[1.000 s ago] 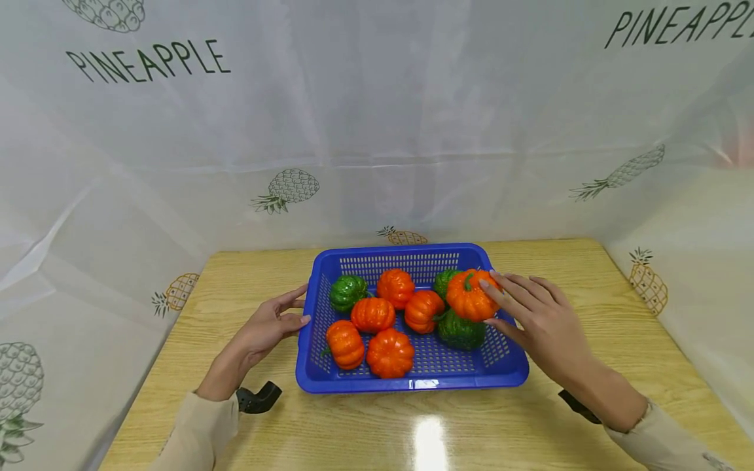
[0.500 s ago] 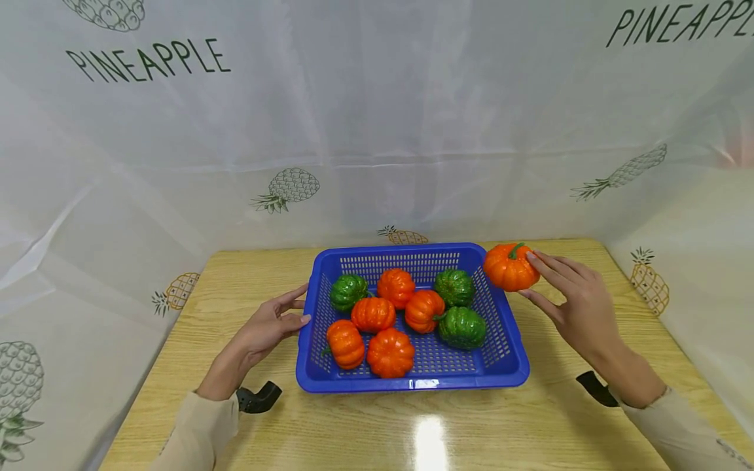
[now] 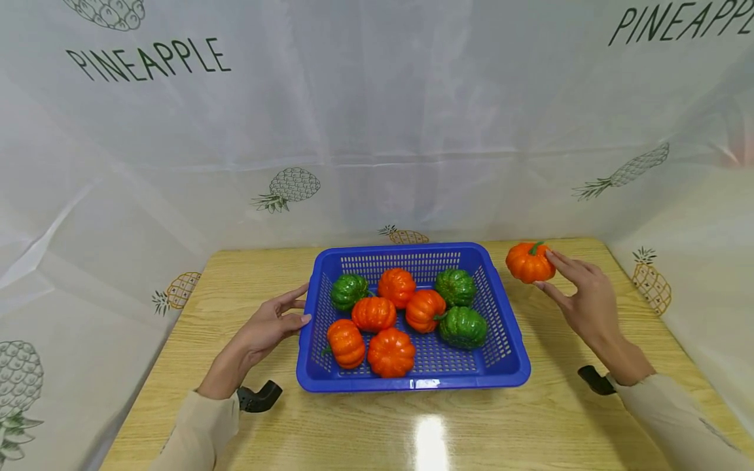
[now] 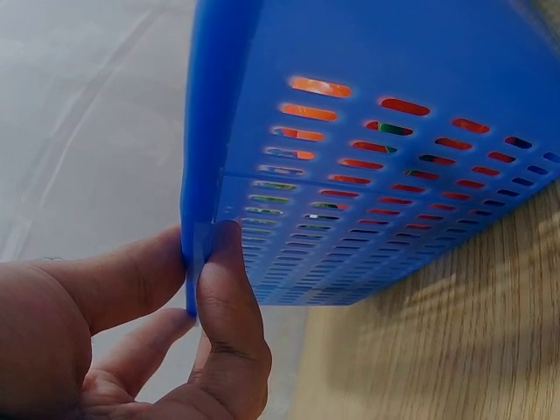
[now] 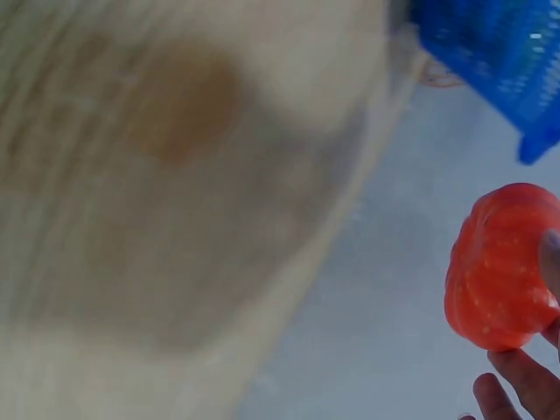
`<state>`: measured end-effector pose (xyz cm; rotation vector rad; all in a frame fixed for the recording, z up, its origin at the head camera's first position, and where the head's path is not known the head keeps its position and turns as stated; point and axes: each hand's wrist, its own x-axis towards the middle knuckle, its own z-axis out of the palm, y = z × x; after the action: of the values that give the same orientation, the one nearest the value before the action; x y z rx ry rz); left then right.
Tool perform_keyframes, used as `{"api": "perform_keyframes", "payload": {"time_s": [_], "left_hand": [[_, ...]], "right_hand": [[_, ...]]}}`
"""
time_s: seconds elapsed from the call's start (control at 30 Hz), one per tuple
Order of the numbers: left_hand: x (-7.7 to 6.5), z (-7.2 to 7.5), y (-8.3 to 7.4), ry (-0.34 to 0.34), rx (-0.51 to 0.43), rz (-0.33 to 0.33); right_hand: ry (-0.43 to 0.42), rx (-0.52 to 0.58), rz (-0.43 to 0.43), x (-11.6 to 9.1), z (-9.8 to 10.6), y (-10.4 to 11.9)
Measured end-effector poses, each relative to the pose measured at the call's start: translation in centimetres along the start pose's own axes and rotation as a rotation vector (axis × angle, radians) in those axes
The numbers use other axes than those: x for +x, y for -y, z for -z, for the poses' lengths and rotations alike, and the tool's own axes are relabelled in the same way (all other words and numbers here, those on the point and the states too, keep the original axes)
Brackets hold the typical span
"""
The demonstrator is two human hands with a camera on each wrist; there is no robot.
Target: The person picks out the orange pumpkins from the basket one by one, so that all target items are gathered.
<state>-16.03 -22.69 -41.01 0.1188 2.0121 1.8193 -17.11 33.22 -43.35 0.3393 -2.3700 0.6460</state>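
My left hand (image 3: 268, 325) pinches the left rim of a blue plastic basket (image 3: 412, 384); in the left wrist view thumb and fingers (image 4: 229, 306) lie on either side of that rim. Several small orange pumpkins (image 3: 391, 353) lie inside, along with green ones (image 3: 463, 327). Beyond the basket's right side, my right hand (image 3: 589, 294) holds an orange pumpkin (image 3: 527, 263) with a green stem, thumb below and fingers over its near side. This pumpkin (image 5: 503, 267) is off the table in the right wrist view, apart from the basket, with part of the hand cut off by the frame edge.
The basket stands on a light wooden table (image 3: 377, 432). A whitish sheet (image 3: 377, 131) printed with pineapples hangs behind and at both sides. A black wrist mount (image 3: 259, 397) sticks out near the left wrist, another (image 3: 596, 380) near the right.
My right hand has carried the orange pumpkin from above the basket's right part out past its right rim, uncovering the green pumpkins there. The left hand and the basket have stayed put.
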Motion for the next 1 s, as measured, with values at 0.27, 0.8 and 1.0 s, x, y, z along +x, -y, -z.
{"api": "perform_keyframes", "payload": {"time_s": [0.27, 0.8, 1.0], "left_hand": [[0.0, 0.1, 0.1, 0.003, 0.001, 0.001], [0.0, 0.3, 0.3, -0.012, 0.003, 0.002], [0.0, 0.2, 0.4, -0.010, -0.005, 0.002]], "right_hand": [[0.060, 0.014, -0.041, -0.8, -2.1, -2.4], [0.187, -0.081, -0.124, -0.8, -3.3, -3.6], [0.267, -0.105, -0.144, -0.7, -3.2, -3.5]]}}
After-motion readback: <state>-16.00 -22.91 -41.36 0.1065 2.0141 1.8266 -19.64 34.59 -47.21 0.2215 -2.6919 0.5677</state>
